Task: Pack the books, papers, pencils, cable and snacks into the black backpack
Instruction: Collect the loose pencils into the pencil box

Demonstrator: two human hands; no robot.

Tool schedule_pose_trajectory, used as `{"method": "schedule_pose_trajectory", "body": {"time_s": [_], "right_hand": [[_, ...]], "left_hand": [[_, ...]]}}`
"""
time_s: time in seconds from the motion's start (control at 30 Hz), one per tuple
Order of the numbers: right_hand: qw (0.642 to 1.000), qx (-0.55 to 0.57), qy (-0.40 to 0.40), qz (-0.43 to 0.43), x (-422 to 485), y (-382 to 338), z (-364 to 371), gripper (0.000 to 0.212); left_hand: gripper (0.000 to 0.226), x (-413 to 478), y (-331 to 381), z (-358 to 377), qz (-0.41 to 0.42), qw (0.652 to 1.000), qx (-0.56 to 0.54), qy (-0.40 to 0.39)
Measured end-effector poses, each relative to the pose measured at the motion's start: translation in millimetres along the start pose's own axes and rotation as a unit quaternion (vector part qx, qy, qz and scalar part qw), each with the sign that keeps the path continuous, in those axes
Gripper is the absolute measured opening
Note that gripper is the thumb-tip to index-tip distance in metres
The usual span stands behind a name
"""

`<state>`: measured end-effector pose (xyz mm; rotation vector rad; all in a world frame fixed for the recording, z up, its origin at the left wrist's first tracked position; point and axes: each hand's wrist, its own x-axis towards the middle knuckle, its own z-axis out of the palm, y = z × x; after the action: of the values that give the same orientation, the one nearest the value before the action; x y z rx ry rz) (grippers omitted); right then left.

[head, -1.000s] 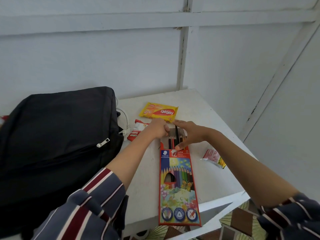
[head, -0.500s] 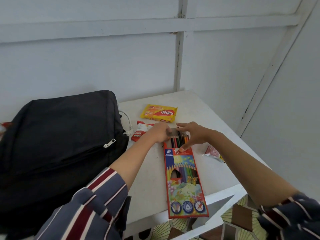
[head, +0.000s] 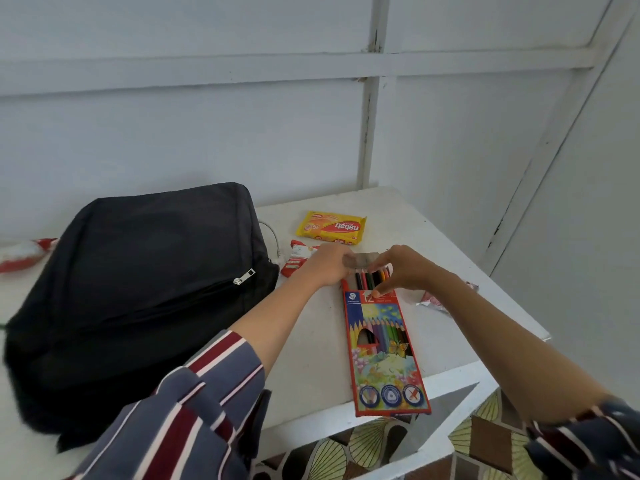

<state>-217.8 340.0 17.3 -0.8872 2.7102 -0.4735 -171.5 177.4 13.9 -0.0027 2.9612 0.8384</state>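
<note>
A single head-worn wide-angle camera is looking forward and down from close above the table (head: 433,216), facing the room's corner, where white walls are filling the upper half of the frame. The backpack (head: 138,289) is sitting at left, both forearms are reaching in from the bottom edge, and patterned floor is showing at lower right.

A white table (head: 408,216) stands pushed into a corner where two pale grey-white panelled walls (head: 173,140) meet. Painted battens cross the walls, one horizontal rail (head: 207,69) and a vertical post (head: 370,116) at the corner, with chipped paint at the joints. Below the table edge shows a patterned floor (head: 485,441) of brown diamonds and yellow-green fan shapes. Light is soft and even.
</note>
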Motion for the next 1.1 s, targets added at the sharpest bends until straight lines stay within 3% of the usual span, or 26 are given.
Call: {"method": "schedule_pose_trajectory", "body": {"time_s": [0.13, 0.4, 0.83, 1.1], "right_hand": [[1.0, 0.008, 0.008, -0.004, 5.2, -4.8, -10.3, 0.048], [0.991, -0.085, 0.057, -0.083, 32.2, -70.8, -26.3, 0.041], [0.956, -0.052, 0.034, -0.288, 54.7, -264.8, 18.2, 0.049], [0.942, -0.042, -0.006, -0.334, 56.4, -397.2, 78.4, 0.05]], "left_hand": [[0.037, -6.9, -2.0, -13.6, -0.01, 1.0, 0.009, 0.016], [0.04, -43.1, -14.0, -70.1, -0.057, 0.987, 0.113, 0.095], [0.038, -192.0, -119.6, -158.8, -0.22, 0.938, 0.122, 0.238], [0.039, -297.7, -215.3, -198.7, -0.298, 0.91, 0.125, 0.259]]}}
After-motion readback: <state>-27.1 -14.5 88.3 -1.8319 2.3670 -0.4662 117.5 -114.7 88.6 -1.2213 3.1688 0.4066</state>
